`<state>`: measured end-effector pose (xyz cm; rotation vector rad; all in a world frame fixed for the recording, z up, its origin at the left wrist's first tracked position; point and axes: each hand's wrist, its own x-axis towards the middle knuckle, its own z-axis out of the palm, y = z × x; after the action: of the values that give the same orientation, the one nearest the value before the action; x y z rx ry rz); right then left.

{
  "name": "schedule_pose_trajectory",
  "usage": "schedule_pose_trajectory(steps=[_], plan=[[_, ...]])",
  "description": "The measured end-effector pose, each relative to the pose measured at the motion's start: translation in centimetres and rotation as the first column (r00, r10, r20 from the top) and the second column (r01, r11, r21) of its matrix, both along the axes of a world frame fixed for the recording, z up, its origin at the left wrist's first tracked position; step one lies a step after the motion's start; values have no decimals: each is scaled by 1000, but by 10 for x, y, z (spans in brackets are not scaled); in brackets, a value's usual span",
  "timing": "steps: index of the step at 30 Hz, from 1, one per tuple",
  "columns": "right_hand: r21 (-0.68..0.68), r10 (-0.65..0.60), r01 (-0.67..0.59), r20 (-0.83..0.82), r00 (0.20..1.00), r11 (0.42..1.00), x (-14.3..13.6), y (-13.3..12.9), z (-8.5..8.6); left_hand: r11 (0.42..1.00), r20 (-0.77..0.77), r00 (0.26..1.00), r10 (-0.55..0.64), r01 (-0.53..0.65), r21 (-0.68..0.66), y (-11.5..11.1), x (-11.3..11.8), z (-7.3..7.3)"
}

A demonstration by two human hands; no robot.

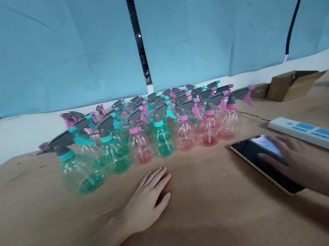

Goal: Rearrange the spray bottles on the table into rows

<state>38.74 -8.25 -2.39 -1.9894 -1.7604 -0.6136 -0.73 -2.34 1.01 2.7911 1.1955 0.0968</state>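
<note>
My left hand (149, 203) lies palm down on the wooden table (209, 212), fingers stretched out and slightly spread, holding nothing. Just beyond its fingertips stands a crowd of small round spray bottles. Nearest are a green spray bottle (164, 140) and a pink spray bottle (141, 147). At the right, my right hand (294, 160) is over a smartphone (265, 145) with a lit screen, which rests on a dark-screened tablet (250, 155). That hand is blurred; its thumb and fingers look apart, and whether they touch the phone I cannot tell.
A white power strip (315, 132) lies right of the tablet. Behind it an open cardboard box (291, 85) sits near the back edge, with a thin cord (254, 116) running toward the bottles. Blue sheeting (57, 52) with a black strip (137, 32) hangs behind the table.
</note>
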Motion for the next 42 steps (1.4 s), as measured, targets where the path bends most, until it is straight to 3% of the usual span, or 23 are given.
schedule_pose_trajectory(steps=[1, 2, 5, 7, 10, 17, 23, 32, 42], plan=[[-57, 117, -118, -21, 993, 991, -25, 1, 5, 1000, -6, 1000, 3, -3, -1, 0, 0, 0], [-169, 272, -276, -49, 961, 946, -51, 1, 9, 1000, -12, 1000, 6, -6, -2, 0, 0, 0], [-299, 575, -592, -153, 804, 748, -118, -1, 17, 1000, -30, 1000, 9, -9, 5, 0, 0, -1], [-347, 655, -687, -224, 722, 638, -148, 0, 18, 1000, -34, 999, 3, -3, 10, 0, -1, -2], [-376, 692, -741, -282, 664, 557, -171, 10, 18, 1000, -28, 1000, -1, 1, 15, 1, -1, -4], [-370, 687, -737, -283, 669, 565, -176, 42, 19, 1000, -36, 999, -7, 7, 13, -1, 0, -2], [-347, 713, -767, -298, 635, 539, -170, 43, 14, 999, 10, 1000, -22, 22, 28, -2, -1, -3], [-283, 739, -802, -315, 595, 526, -166, 45, 5, 1000, -42, 999, -23, 23, -1, -5, 1, 2], [-266, 751, -805, -292, 591, 530, -165, 45, 1, 999, 21, 999, -40, 39, 27, -5, 1, 1]])
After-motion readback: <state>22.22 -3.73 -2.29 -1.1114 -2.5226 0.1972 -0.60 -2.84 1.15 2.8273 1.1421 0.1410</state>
